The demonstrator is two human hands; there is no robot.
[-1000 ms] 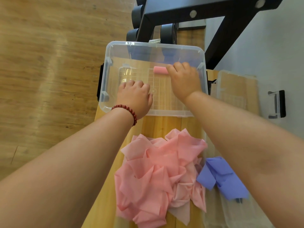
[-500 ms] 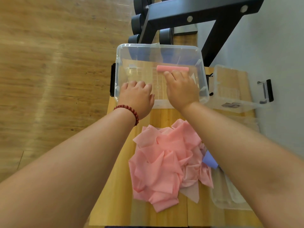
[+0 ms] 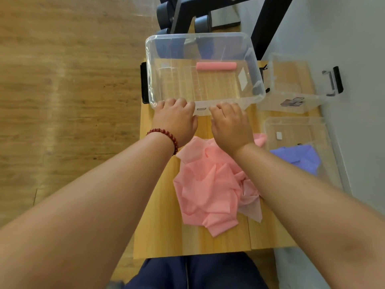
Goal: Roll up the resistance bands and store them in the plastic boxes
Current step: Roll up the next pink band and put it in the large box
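a: how far along was the job?

b: barely begun, by my reckoning. one pink roll (image 3: 216,66) lay inside the big clear box (image 3: 149,76), along its far wall and toward its right end. nothing else was in that box.

a: and everything not yet rolled?

b: a crumpled heap of pink bands (image 3: 210,184) sat on the wooden bench (image 3: 158,215) just on the near side of the big clear box, all loose and tangled. a purple band (image 3: 298,156) lay unrolled to the near right of the box, on a shallow clear tray (image 3: 291,126). a second clear box (image 3: 291,80) stood right beside the big one, on its right, with no bands in it.

a: what were the hands doing?

b: both were at the near wall of the big clear box. the left hand (image 3: 176,119), with a red bead bracelet (image 3: 164,134) on the wrist, was toward the box's left half, and the right hand (image 3: 230,124) toward its middle, with a small gap between them. the fingers were curled, knuckles up, but the fingertips were hidden, so i couldn't tell whether they gripped the rim or only rested against it. neither hand held a band.

a: so what was left?

b: nearly all of it, i judged. the whole pink heap and the purple band needed rolling and boxing.
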